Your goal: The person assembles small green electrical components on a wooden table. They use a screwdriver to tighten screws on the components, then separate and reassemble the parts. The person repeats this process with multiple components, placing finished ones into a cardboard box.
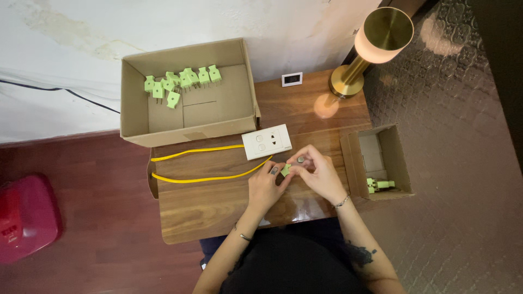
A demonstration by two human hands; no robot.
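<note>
You're mid-assembly, I'd judge — both hands pinch one green plug (286, 170) over the table (218, 204), left hand (265, 185) steadying, right hand (318, 173) working it. Next calls for fine fingertip alignment.

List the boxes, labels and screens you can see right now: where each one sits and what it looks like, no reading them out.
Large cardboard box: back left of the wooden table, open top, brown, light green plugs inside.
Small cardboard box: right edge of the table, open, brown, a few green plugs at its near end.
Small display: back of the table beside the brass lamp, white rectangular frame, dark screen.
No separate labels show.
</note>
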